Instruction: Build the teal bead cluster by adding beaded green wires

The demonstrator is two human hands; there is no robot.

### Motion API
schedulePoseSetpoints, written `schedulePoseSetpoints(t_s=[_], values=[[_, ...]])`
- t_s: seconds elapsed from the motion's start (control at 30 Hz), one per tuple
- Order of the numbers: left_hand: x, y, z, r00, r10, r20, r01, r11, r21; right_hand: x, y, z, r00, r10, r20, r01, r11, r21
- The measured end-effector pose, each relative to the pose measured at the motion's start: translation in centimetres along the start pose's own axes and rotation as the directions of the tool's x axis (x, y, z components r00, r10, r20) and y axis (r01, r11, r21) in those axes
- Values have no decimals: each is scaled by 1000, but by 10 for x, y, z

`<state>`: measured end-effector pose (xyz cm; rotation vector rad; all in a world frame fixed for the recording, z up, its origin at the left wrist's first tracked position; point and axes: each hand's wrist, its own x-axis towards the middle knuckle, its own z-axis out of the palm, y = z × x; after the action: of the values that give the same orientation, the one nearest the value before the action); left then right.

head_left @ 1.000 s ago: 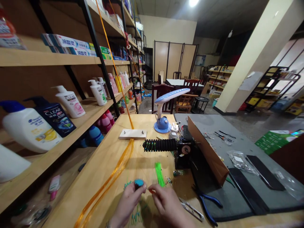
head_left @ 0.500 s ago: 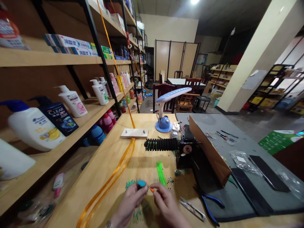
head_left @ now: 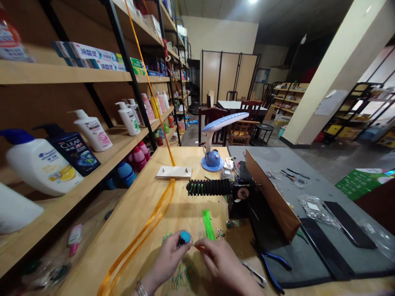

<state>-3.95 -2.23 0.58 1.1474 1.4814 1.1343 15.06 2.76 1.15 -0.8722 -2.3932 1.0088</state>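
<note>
Plastic bag (head_left: 311, 206) holds silvery bits (head_left: 319, 215), left fingers (head_left: 172, 241) a blue piece (head_left: 185, 236).

The head-worn camera looks forward and down across the table (head_left: 187, 211); left hand (head_left: 168, 255) and right hand (head_left: 219, 259) near.

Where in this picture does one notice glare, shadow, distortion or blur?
Head view: the ceiling light glares at the top edge; head view: the pillar slants, likely lens distortion; head view: soft shadow on the tabletop between left hand and right hand; head view: the orange item at the right fingertips is indistinct.
</note>
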Motion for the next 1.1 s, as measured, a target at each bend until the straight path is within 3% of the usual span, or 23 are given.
schedulePoseSetpoints(t_s=[0.1, 0.2, 0.33, 0.5, 0.63, 0.8, 0.93, 1.1], values=[[0, -1, 1, 999, 30, 12, -31, 998, 47, 1, 1, 0, 1000, 6, 11, -6, 1000, -15], [0, -5, 6, 992, 110, -58, -96, 974, 203, 2, 2, 6, 999, 33, -5, -33, 995, -94], [-2, -18, 16, 957, 257, -135, -173, 878, 446, 0, 5, 24, 989, 92, -120, -113, 976, -187], [-7, -32, 25, 918, 348, -190, -205, 826, 525, -1, 10, 46, 973, 41, -226, -94, 969, -228], [-9, -34, 30, 896, 368, -247, -239, 870, 432, 0, 14, 54, 955, 47, -292, -133, 951, -280], [-7, -25, 30, 946, 94, -310, -89, 996, 30, -3, 18, 57, 932, 14, -362, -97, 972, -214], [-6, -18, 27, 968, -47, -246, 3, 984, -178, -6, 18, 53, 934, -12, -356, -55, 982, -179], [-7, -14, 26, 965, -115, -237, 55, 968, -246, -6, 17, 44, 952, 3, -305, -48, 989, -141]])
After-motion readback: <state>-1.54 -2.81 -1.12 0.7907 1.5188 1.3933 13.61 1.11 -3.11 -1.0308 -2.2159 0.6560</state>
